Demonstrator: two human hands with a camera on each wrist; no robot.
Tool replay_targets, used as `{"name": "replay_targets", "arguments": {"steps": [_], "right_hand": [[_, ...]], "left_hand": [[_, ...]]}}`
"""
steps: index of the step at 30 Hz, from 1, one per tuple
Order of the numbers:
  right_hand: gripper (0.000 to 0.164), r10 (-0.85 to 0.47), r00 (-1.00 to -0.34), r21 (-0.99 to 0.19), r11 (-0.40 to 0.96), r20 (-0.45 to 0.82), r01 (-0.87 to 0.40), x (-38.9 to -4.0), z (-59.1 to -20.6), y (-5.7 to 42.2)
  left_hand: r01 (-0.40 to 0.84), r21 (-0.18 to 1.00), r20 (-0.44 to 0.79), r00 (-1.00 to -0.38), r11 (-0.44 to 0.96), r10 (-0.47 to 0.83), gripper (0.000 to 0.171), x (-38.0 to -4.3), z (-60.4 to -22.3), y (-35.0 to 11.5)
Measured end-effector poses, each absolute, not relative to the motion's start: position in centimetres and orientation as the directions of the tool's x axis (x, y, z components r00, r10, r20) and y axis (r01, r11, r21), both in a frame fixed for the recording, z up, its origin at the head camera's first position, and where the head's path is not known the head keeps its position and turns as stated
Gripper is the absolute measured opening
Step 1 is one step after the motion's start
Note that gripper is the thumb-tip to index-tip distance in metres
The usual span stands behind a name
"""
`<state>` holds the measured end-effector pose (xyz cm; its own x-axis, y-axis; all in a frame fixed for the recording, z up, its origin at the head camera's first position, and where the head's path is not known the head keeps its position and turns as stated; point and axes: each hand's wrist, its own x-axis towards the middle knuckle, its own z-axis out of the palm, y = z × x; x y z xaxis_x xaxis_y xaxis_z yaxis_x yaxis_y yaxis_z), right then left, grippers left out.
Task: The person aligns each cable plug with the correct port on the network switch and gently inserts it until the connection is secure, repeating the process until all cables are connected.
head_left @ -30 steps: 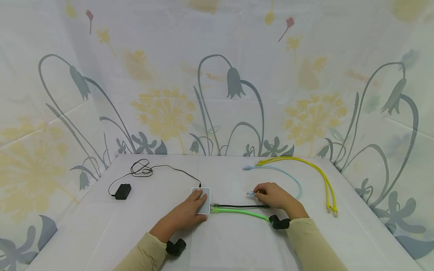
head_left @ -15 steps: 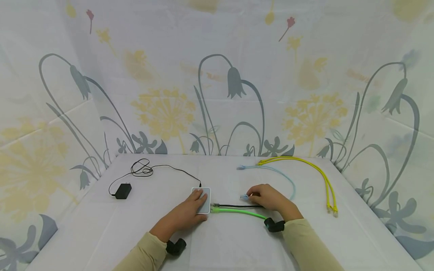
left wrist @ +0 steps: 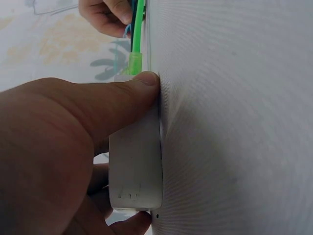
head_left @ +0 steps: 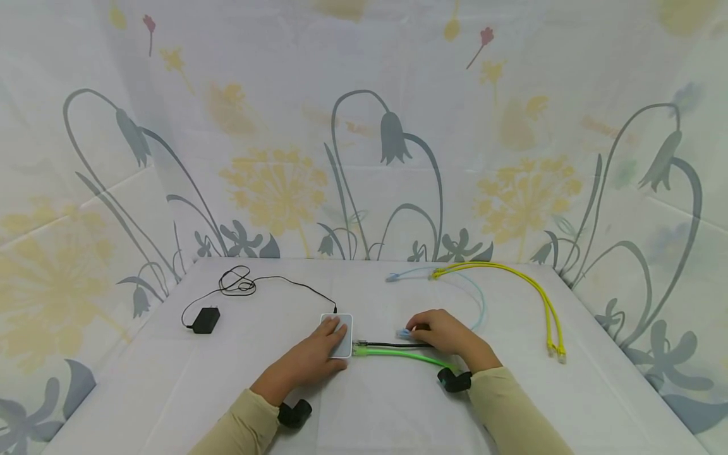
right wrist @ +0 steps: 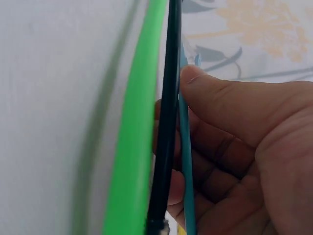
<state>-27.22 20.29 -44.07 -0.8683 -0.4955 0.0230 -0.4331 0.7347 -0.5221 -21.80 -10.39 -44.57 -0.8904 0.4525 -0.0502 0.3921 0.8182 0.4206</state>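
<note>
My left hand [head_left: 313, 357] lies over a small white network switch [head_left: 344, 344]. In the left wrist view its thumb presses along one side of the switch [left wrist: 136, 166], and a fingertip curls at the end. A black cable [head_left: 392, 345] and a green network cable [head_left: 398, 354] run from the right side of the switch. Just behind them my right hand [head_left: 449, 332] pinches a light blue network cable [head_left: 404, 333] near its plug, which points left toward the switch with a gap between. In the right wrist view the blue cable [right wrist: 186, 161] passes along the fingers.
Two yellow network cables [head_left: 526, 283] lie curved at the back right. The blue cable's other plug [head_left: 392, 277] rests at the back. A black power adapter [head_left: 205, 320] sits on the left, its thin cord [head_left: 304, 287] reaching the switch's far side.
My right hand has moved left toward the switch with the blue cable's plug. The cable's far end has slid left along the back. My left hand has stayed in place.
</note>
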Motion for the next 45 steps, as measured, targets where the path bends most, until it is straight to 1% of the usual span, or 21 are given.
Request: {"name": "replay_targets", "arguments": {"steps": [9, 19, 30, 38, 45], "right_hand": [[0.014, -0.526, -0.849, -0.521, 0.713, 0.046, -0.47, -27.1, -44.4, 19.3], [0.011, -0.528, -0.846, -0.5, 0.714, 0.075, -0.49, -26.7, -44.6, 18.4], [0.012, -0.515, -0.851, -0.501, 0.712, 0.104, -0.492, -26.6, -44.7, 16.8], [0.01, -0.525, -0.845, -0.484, 0.715, 0.103, -0.504, -26.4, -44.7, 15.6], [0.01, -0.515, -0.854, -0.509, 0.716, 0.078, -0.478, -26.5, -44.8, 14.7]], "left_hand": [[0.395, 0.416, -0.049, -0.89, 0.819, 0.454, 0.073, -21.8, -44.7, -10.4], [0.398, 0.405, -0.044, -0.891, 0.823, 0.452, 0.073, -21.9, -44.7, -10.4], [0.397, 0.408, -0.047, -0.89, 0.822, 0.454, 0.073, -21.8, -44.5, -10.3], [0.396, 0.409, -0.05, -0.89, 0.822, 0.454, 0.073, -21.8, -44.5, -10.3], [0.383, 0.414, -0.066, -0.892, 0.826, 0.446, 0.073, -21.9, -44.5, -10.3]]}}
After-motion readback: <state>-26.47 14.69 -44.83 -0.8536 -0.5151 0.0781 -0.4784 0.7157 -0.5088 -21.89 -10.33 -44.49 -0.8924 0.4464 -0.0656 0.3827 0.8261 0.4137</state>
